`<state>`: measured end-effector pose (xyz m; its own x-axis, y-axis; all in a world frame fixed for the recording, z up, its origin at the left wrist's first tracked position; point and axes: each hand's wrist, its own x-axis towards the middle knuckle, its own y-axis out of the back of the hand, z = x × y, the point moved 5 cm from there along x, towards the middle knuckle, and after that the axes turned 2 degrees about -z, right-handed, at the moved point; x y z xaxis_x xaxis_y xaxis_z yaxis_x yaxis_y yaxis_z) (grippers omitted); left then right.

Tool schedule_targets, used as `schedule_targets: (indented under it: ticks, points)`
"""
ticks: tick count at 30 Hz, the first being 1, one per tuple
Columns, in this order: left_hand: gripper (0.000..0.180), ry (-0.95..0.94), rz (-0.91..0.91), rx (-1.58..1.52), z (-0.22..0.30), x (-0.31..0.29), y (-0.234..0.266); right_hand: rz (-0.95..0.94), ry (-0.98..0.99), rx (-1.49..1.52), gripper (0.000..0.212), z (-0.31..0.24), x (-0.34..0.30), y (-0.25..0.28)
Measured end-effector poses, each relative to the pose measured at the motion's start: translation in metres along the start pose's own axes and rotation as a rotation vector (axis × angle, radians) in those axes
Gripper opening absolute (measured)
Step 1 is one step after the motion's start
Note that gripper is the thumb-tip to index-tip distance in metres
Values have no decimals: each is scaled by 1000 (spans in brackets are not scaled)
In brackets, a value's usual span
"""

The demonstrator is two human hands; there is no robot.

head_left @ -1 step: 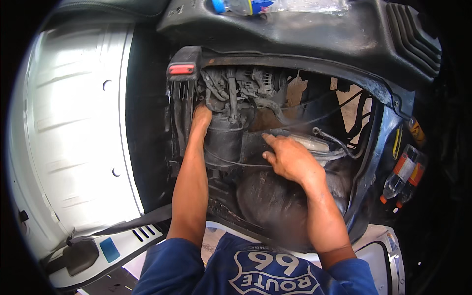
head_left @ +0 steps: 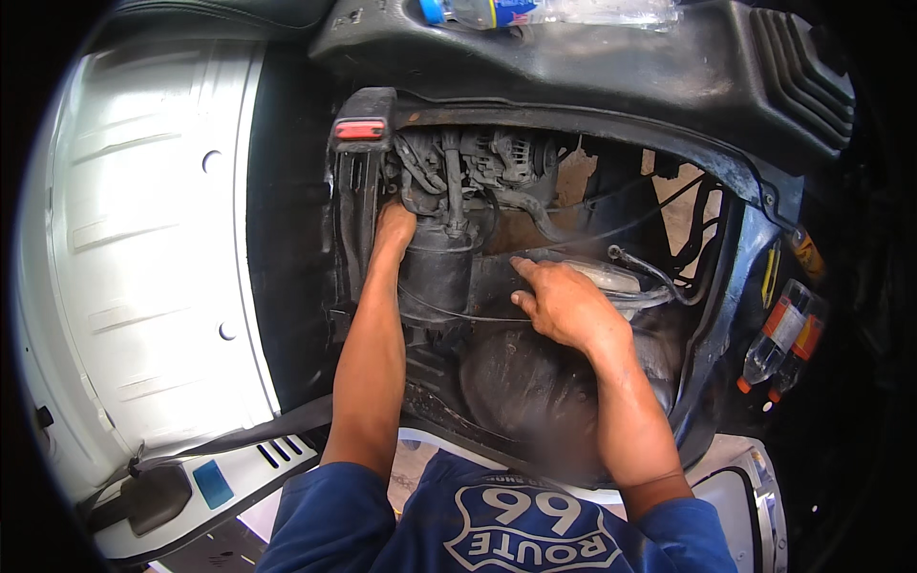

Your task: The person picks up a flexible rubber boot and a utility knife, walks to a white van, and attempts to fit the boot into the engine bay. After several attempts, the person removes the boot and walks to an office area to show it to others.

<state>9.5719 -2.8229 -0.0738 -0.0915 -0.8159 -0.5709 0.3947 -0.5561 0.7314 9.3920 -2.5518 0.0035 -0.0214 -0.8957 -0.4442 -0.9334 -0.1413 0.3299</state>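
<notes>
Black and dusty, the canister [head_left: 439, 277] stands between our left hand [head_left: 396, 227], its grip hidden so we cannot tell its hold, and our right hand [head_left: 570, 306], thumb and forefinger parted.

Left arm [head_left: 368, 368] extended, right hand [head_left: 571, 306] palm down

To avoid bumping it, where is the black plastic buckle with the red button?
The buckle sits upper left in the head view, above the bare left hand.
</notes>
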Motion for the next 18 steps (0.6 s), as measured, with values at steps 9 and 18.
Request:
schedule_targets:
  ticks: [9, 18]
  points:
    - [53, -140, 86, -84, -13, -19, -2, 242, -70, 176, 45, 26, 102, -24]
    - [67, -474, 27, 24, 17, -52, 1, -161, -267, 1363, 38, 60, 230, -115]
